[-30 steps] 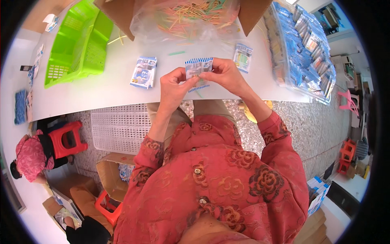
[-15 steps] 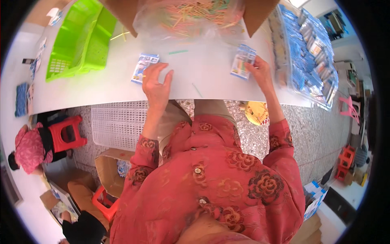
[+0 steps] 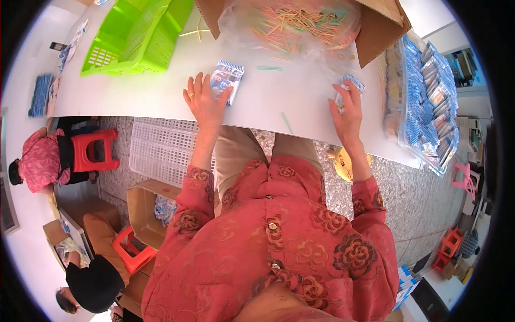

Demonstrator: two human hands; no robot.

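My left hand [image 3: 204,102] lies flat on the white table [image 3: 134,96], fingers spread, its fingertips touching a small blue-and-white packet [image 3: 226,79]. My right hand [image 3: 347,110] rests on a second blue-and-white packet [image 3: 351,86] near the table's right side, fingers over it. A loose green stick [image 3: 287,123] lies between the hands, near the front edge. Behind them, a clear plastic bag [image 3: 289,24] of coloured thin sticks sits in a brown cardboard box [image 3: 383,32].
A bright green plastic basket [image 3: 137,35] stands at the back left. A large pile of blue-and-white packets [image 3: 429,102] fills the table's right end. Below the table are a white plastic crate [image 3: 161,150], red stools [image 3: 91,150], cardboard boxes and two other people at left.
A second ago both hands held one packet together in front of me. They have since parted: the left went down to the left packet, the right carried its packet to the table's right.
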